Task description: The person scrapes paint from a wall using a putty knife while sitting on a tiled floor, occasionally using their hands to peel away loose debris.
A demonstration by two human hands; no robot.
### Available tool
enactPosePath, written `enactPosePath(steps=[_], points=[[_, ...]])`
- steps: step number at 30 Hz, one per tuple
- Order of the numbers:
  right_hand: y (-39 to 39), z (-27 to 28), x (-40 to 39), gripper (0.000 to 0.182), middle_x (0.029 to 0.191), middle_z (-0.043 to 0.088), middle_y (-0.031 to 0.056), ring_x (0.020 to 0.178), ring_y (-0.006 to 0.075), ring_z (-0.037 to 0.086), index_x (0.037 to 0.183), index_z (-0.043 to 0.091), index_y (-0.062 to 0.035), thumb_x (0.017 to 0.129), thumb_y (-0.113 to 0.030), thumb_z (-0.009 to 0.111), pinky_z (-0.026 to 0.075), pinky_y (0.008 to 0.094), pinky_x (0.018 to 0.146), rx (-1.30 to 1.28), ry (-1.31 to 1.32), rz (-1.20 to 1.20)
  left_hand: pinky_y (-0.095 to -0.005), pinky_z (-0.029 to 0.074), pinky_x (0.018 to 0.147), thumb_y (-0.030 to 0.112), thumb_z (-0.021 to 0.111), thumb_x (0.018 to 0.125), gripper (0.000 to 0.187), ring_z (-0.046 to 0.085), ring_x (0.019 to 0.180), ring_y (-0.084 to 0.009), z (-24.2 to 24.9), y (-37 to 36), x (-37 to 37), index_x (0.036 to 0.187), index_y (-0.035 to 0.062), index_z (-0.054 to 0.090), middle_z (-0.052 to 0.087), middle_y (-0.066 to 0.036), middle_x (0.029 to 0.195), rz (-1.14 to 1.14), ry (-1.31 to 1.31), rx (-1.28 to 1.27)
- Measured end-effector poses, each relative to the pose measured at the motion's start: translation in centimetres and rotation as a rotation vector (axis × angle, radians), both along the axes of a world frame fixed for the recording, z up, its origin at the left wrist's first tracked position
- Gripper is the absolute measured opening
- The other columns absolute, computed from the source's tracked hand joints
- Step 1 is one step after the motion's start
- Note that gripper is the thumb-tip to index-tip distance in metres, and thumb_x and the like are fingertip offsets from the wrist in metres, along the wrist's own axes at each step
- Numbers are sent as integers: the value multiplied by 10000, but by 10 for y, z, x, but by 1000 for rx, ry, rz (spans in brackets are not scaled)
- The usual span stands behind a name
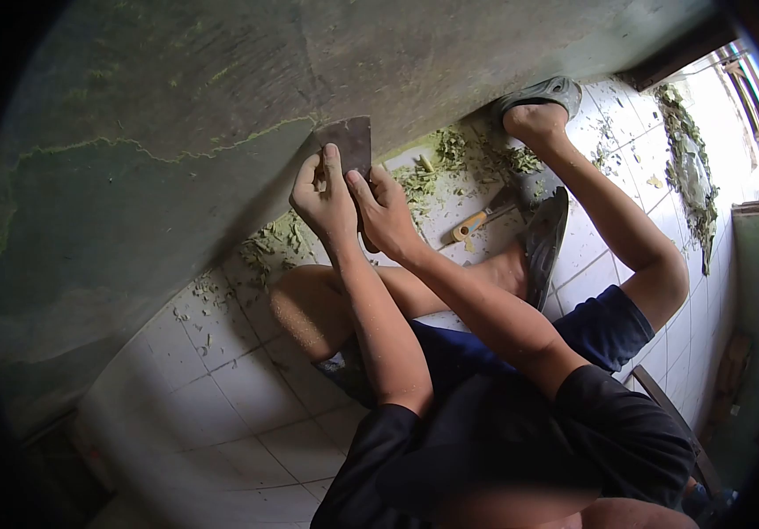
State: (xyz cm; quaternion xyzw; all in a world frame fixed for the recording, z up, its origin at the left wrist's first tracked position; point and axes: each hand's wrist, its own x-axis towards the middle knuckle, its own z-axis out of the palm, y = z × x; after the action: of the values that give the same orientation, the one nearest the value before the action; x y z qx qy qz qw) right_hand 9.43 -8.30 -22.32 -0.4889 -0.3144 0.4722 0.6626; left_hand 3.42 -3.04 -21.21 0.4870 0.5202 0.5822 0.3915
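Observation:
A dark brown flat piece [346, 143] with a straight top edge stands against the green-grey wall, near a ragged line in its paint. My left hand [325, 201] grips it from the left, thumb stretched up along its face. On the other side, my right hand [386, 214] is closed round its lower part, and the two hands nearly touch. A dark lower end of the piece shows below the right hand. Pale green flakes [287, 240] lie at the foot of the wall [159, 115].
A scraper with a yellow-orange handle [469, 227] lies on the white tiled floor [247, 401] between the hands and my sandalled feet. More flakes [450, 148] lie along the wall. Debris [692, 176] is piled at the right. My bent legs flank the tool.

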Motion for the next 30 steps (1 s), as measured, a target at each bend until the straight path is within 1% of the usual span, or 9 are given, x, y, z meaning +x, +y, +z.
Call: enactPosePath(steps=[5, 7, 12, 14, 20, 21, 23, 25, 30], points=[[3, -4, -5, 225, 832, 626, 17, 765, 54, 519, 976, 600, 14, 1058, -194, 573, 457, 270, 653, -16, -38, -30, -290, 425, 624, 297, 699, 967, 379, 520, 648, -109, 5, -1, 1, 853, -63, 675, 619, -53, 677, 8, 17, 5], [2, -1, -5, 228, 848, 636, 17, 781, 53, 527, 966, 599, 18, 1058, -189, 574, 464, 266, 673, -37, -18, -28, -234, 339, 569, 233, 669, 1000, 362, 427, 646, -43, 12, -3, 3, 772, -41, 604, 508, 51, 672, 22, 44, 11], [1, -1, -7, 237, 801, 609, 13, 747, 47, 495, 946, 595, 21, 1054, -190, 582, 441, 262, 631, -31, -14, -69, -241, 301, 539, 223, 680, 989, 367, 391, 615, -34, -3, 5, 6, 742, -31, 583, 477, 60, 645, 55, 22, 117], [7, -16, -4, 250, 750, 582, 11, 708, 45, 461, 919, 593, 20, 1049, -194, 592, 415, 271, 588, -22, -83, -78, -307, 424, 604, 283, 702, 960, 368, 523, 612, -132, -3, 5, 7, 811, -50, 658, 601, -53, 645, 65, 23, 31], [8, -10, 7, 274, 685, 561, 41, 672, 52, 436, 876, 580, 24, 1029, -200, 617, 393, 287, 555, -40, -222, -98, -315, 409, 581, 248, 695, 957, 333, 509, 582, -153, 6, 3, 14, 800, -42, 650, 573, -63, 626, 99, 80, 18], [8, -4, 10, 274, 685, 561, 41, 672, 52, 436, 876, 580, 24, 1029, -200, 617, 393, 287, 555, -39, -222, -97, -315, 409, 581, 248, 695, 957, 333, 509, 582, -153, 8, 4, 15, 800, -42, 650, 573, -63, 626, 100, 80, 19], [10, 15, 17, 277, 658, 567, 91, 651, 67, 437, 861, 568, 28, 1016, -193, 630, 395, 301, 545, -34, -388, -126, -237, 293, 507, 223, 681, 988, 383, 394, 594, -30, 11, 8, 21, 716, -18, 560, 478, 57, 632, 121, 76, 137], [21, 43, 21, 272, 655, 573, 109, 642, 74, 439, 864, 572, 32, 1011, -189, 635, 399, 307, 543, 46, -380, -125, -232, 340, 493, 243, 675, 995, 365, 447, 598, -38, 35, 14, 31, 767, -30, 595, 530, 34, 662, 137, -139, 192], [23, 80, 20, 244, 651, 585, 126, 639, 66, 453, 896, 595, 39, 1007, -175, 636, 404, 308, 538, 130, -477, -104, -225, 361, 488, 268, 678, 998, 375, 484, 612, -41, 80, 15, 23, 778, -29, 612, 571, 13, 685, 129, -133, 261]])
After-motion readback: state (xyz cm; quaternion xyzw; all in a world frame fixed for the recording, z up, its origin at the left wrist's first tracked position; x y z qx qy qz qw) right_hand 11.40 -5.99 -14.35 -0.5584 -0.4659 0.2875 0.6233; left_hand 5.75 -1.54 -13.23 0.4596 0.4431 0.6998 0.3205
